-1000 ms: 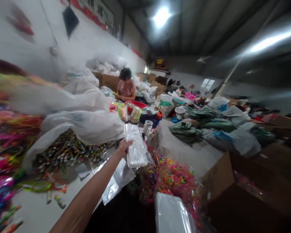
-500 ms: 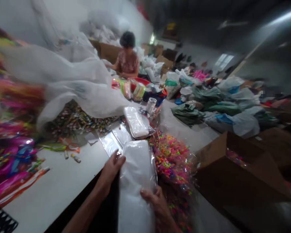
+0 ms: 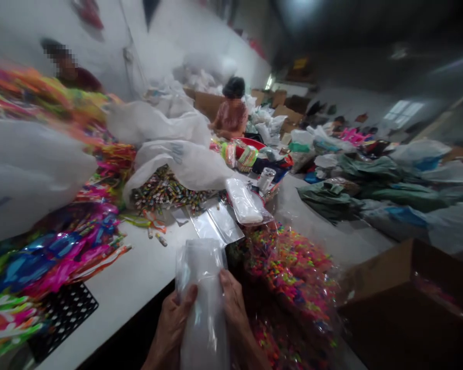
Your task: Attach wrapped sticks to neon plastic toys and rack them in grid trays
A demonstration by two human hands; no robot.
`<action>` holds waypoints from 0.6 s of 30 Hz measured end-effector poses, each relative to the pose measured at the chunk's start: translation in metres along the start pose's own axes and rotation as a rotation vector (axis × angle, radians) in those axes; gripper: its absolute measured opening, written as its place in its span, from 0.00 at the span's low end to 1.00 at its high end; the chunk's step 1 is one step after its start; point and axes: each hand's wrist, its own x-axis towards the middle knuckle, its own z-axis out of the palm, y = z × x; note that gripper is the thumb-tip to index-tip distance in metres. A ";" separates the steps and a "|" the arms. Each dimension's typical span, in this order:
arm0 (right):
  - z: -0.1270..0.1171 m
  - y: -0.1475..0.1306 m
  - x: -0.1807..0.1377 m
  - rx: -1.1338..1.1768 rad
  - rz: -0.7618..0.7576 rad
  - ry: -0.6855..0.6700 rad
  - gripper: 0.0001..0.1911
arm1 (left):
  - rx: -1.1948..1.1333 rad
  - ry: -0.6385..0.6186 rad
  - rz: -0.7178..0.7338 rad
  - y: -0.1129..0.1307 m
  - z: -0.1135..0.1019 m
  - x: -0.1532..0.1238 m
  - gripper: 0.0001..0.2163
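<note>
A stack of clear plastic bags [image 3: 205,313] stands tilted in front of me, above the table's front edge. Along its left side my left hand [image 3: 174,316] is closed, thumb lying over the front. My right hand [image 3: 233,300] grips the opposite edge, its thumb near the upper part. Behind the stack, a flat silvery plastic sheet [image 3: 216,223] lies on the white table [image 3: 139,272]. Beyond that rests a wrapped white packet [image 3: 244,201]. The fingers behind the stack are hidden.
Pink and multicoloured small pieces in clear bags [image 3: 289,267] lie to the right, beside a cardboard box [image 3: 374,277]. Colourful plastic items [image 3: 61,246], a black perforated tray [image 3: 67,313] and a white sack of small tubes [image 3: 158,190] sit left. Two people [image 3: 231,115] are farther back.
My left hand has come down from the stack's upper corner to its side. My right hand has moved up along the edge. The view has swung left, bringing another person into sight.
</note>
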 end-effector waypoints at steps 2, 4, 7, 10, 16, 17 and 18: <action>0.017 0.005 0.003 0.004 0.011 -0.120 0.28 | -0.002 0.022 -0.001 0.005 0.001 0.000 0.26; 0.029 0.006 0.003 -0.011 -0.011 -0.179 0.27 | -0.032 0.086 0.027 0.007 0.002 0.003 0.26; 0.038 0.006 0.000 -0.033 -0.091 -0.139 0.25 | -0.188 0.131 0.111 0.006 0.007 0.007 0.33; 0.039 0.011 0.000 -0.085 -0.092 -0.144 0.22 | -0.274 0.070 0.159 0.006 0.011 0.000 0.38; 0.034 0.021 0.016 -0.344 -0.275 -0.116 0.12 | -0.139 -0.082 0.026 0.011 0.005 -0.019 0.32; 0.033 0.018 0.018 -0.409 -0.309 -0.125 0.09 | -0.113 -0.078 0.030 0.011 0.001 -0.018 0.31; 0.032 0.014 0.020 -0.452 -0.327 -0.144 0.08 | -0.093 -0.069 0.045 0.010 -0.002 -0.015 0.30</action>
